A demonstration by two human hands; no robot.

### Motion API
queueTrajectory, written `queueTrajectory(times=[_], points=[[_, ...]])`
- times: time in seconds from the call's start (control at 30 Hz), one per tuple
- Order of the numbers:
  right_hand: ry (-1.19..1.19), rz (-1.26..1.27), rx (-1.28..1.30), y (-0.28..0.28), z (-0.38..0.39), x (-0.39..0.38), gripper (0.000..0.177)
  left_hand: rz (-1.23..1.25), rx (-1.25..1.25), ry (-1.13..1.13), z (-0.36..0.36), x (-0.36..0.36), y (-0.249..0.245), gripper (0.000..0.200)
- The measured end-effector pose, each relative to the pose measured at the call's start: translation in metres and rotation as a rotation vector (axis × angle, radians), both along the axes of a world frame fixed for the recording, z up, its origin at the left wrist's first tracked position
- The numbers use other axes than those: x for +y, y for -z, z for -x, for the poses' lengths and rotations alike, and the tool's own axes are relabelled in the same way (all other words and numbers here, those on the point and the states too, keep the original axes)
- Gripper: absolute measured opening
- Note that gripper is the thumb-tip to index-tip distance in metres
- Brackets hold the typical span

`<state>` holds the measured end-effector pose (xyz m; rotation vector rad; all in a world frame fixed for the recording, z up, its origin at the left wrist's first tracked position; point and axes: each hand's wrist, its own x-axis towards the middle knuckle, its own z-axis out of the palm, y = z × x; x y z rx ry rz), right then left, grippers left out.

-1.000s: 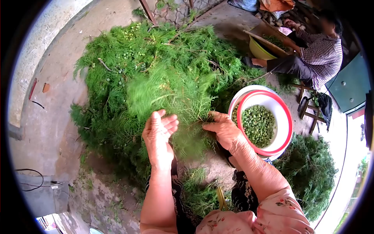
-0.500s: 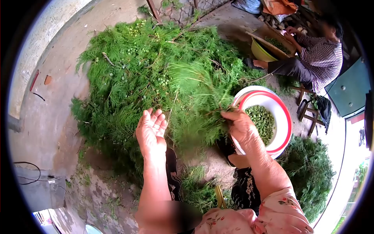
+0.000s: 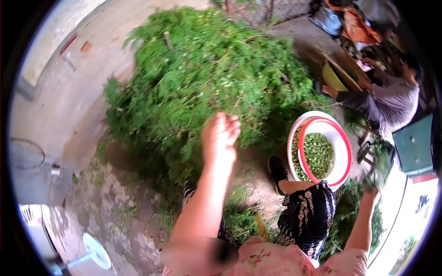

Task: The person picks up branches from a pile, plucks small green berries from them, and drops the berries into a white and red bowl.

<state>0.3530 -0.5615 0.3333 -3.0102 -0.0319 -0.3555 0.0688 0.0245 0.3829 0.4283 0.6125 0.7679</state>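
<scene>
My left hand (image 3: 221, 138) is raised over the near edge of a big heap of green branches (image 3: 198, 83), its fingers curled; whether anything lies in them is too blurred to tell. Far to the right, my right hand (image 3: 371, 193) grips a green sprig (image 3: 381, 163) above a smaller pile of branches (image 3: 343, 230). Between my hands stands a white basin with a red rim (image 3: 348, 142), resting in or on another white basin. Small green cones or berries (image 3: 318, 154) fill part of both.
A co-worker (image 3: 391, 103) sits at the upper right beside a yellow-green basin (image 3: 331, 76). Behind are orange and blue bags (image 3: 359, 27). A green box (image 3: 414, 145) stands at the right, a round white object (image 3: 96, 250) at lower left. My shoe (image 3: 277, 172) is beside the basins.
My right hand has swung from the basin's left side out to the far right with the sprig. My left hand has moved right and its fingers have curled. The whole view has shifted.
</scene>
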Motion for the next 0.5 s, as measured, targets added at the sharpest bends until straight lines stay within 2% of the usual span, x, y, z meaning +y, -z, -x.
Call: queueTrajectory(times=[0.07,0.1,0.13,0.2,0.27,0.33,0.4,0.43,0.47,0.5], points=[[-0.031,0.019,-0.198,0.006,0.024,-0.063,0.058,0.012,0.063,0.011,-0.004,-0.015,-0.012,0.023],[0.125,-0.857,0.112,0.017,0.011,-0.075,0.047,0.001,0.063,0.038,-0.006,-0.021,-0.012,0.022],[0.535,-1.692,0.087,0.027,-0.001,-0.086,0.036,-0.007,0.063,0.069,-0.008,-0.025,-0.012,0.022],[0.373,-1.831,0.151,0.070,-0.029,-0.087,0.027,0.007,0.092,0.112,-0.013,-0.033,-0.013,0.018],[0.204,-1.506,0.226,-0.002,0.050,0.077,0.026,-0.009,0.104,0.140,-0.015,-0.040,-0.013,0.015],[-0.336,-1.376,0.302,-0.034,0.114,0.181,0.024,-0.033,0.097,0.200,-0.012,-0.046,-0.019,0.015],[-0.320,-1.223,0.334,-0.061,0.158,0.248,0.022,-0.062,0.061,0.274,-0.005,-0.046,-0.022,0.016],[-0.452,-0.958,0.327,-0.075,0.173,0.266,0.018,-0.041,0.045,0.285,-0.003,-0.044,-0.023,0.017],[-0.579,-0.691,0.159,-0.075,0.177,0.272,0.015,-0.061,0.050,0.271,-0.002,-0.042,-0.026,0.017],[-0.643,-0.610,0.081,-0.081,0.189,0.282,0.014,-0.078,0.055,0.260,-0.002,-0.039,-0.029,0.017]])
